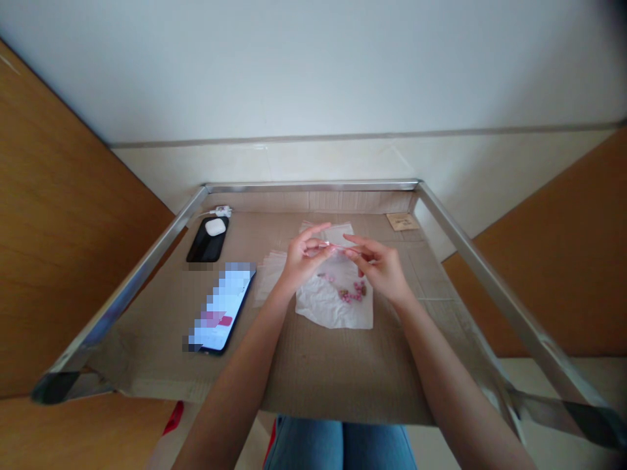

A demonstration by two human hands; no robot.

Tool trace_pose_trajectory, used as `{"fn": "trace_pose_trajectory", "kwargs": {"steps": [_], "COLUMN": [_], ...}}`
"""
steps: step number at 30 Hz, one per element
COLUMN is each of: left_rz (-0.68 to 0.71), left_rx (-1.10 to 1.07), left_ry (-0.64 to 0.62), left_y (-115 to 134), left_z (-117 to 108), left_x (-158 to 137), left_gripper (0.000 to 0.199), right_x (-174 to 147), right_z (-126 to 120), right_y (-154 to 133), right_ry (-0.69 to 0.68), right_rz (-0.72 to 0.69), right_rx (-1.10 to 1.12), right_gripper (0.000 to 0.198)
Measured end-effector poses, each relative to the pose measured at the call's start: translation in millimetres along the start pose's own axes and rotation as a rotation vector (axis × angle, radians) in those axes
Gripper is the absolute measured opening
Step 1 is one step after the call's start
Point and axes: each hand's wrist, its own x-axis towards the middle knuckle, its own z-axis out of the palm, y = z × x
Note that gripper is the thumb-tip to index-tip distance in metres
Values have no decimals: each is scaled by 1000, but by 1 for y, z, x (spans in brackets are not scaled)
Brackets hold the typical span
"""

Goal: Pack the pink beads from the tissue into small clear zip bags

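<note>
My left hand (304, 256) and my right hand (381, 264) meet over a white tissue (328, 310). Between their fingertips runs a thin pink strip (340, 247), pinched at both ends. It looks like the edge of a small clear bag, though the rest is hard to make out. Small pink beads (347, 296), with a few brownish ones among them, lie on the tissue below my right hand. Several small clear bags (270, 274) with pinkish edges are layered left of the tissue, partly behind my left forearm.
A lit phone (223, 313) lies on the cardboard-covered table (343, 378) at the left. Behind it, a black phone (203, 245) carries a white earbud case (215, 226), near a white charger (223, 211). A brown card (402, 222) sits back right. Metal rails (313, 187) border the table.
</note>
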Motion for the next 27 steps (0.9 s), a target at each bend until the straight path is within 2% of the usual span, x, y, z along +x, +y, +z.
{"fn": "trace_pose_trajectory", "kwargs": {"steps": [5, 9, 13, 17, 22, 27], "left_rz": [-15, -25, -1, 21, 99, 124], "left_rx": [-52, -91, -107, -84, 91, 411], "left_ry": [-37, -28, 53, 165, 210, 209], "left_y": [2, 3, 2, -1, -7, -20], "left_z": [-1, -2, -4, -4, -2, -6], "left_x": [-1, -1, 1, 3, 6, 7], "left_gripper": [49, 51, 52, 54, 48, 23], "right_x": [1, 3, 2, 2, 8, 12], "right_z": [-2, -2, 2, 9, 7, -1], "right_y": [1, -2, -2, 0, 9, 20], "right_ry": [11, -16, -92, -132, 7, 110], "right_rz": [5, -49, -41, -10, 28, 71], "right_rx": [3, -98, -232, -176, -81, -213], "right_gripper": [44, 51, 58, 47, 43, 40]}}
